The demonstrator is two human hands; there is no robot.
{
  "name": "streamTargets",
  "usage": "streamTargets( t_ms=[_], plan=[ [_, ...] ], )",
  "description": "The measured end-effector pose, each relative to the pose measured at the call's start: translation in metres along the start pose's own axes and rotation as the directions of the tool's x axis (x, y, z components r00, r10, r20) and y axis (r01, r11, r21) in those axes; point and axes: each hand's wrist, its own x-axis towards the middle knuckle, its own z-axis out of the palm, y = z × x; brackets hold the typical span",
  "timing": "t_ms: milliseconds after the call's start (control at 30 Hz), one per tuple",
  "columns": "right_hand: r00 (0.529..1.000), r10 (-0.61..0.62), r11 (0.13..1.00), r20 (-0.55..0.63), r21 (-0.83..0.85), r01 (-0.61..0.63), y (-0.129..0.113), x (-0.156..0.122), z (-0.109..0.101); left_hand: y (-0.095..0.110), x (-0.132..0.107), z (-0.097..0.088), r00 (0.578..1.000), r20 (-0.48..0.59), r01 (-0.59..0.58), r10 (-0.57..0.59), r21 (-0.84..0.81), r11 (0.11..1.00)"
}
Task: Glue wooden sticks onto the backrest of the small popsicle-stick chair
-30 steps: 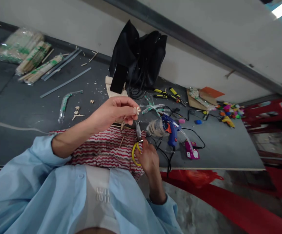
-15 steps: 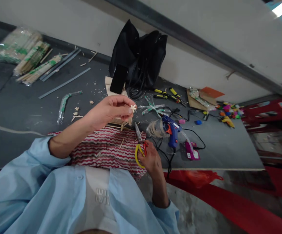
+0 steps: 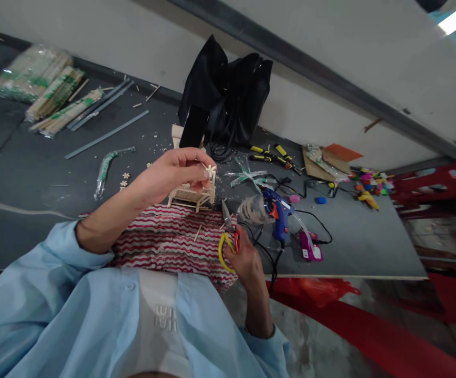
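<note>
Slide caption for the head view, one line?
Left hand pinches a small flower-shaped piece near a pale stick-built model; right hand holds scissors, blue glue gun nearby.

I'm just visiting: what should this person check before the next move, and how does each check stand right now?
1. Small pale wooden flower-shaped piece held: ok, pinched in the left hand.
2. Metal scissors with yellow-and-red handles held: ok, in the right hand.
3. Scissor blades apart from the left hand: ok, a gap shows between them.
4. Red-and-white striped cloth free of scraps: not ok, thin pale wooden sticks lie on it.
5. Blue plastic glue gun cool: cannot tell, heat doesn't show.
</note>
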Motion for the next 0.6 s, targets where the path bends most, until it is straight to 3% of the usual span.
streamTargets(
  t_ms=[133,200,267,333,433,600],
  plan=[
    [0.999,0.008,0.992,0.033,-0.128,-0.004,-0.011,-0.003,-0.010,0.001,0.000,-0.001,1.000,0.004,0.000,0.000,-0.003,1.000],
    [0.999,0.022,0.989,-0.033,-0.145,-0.026,-0.020,-0.003,-0.018,0.001,0.000,-0.002,1.000,0.004,0.007,-0.007,0.005,1.000],
    [0.983,-0.018,0.999,-0.183,-0.037,0.011,-0.032,0.001,-0.025,0.002,0.000,-0.001,1.000,-0.004,0.005,-0.005,0.008,1.000],
    [0.942,-0.075,0.981,-0.328,0.145,0.129,-0.046,0.008,-0.032,0.003,0.000,0.000,1.000,-0.017,0.006,-0.006,-0.002,1.000],
    [0.895,-0.162,0.894,-0.415,0.322,0.311,-0.070,0.018,-0.040,0.003,0.000,0.002,1.000,-0.018,0.023,-0.024,-0.031,0.999],
    [0.828,-0.219,0.831,-0.516,0.346,0.436,-0.104,0.027,-0.049,0.000,0.000,0.001,1.000,0.014,0.004,-0.004,-0.029,1.000]
  ],
)
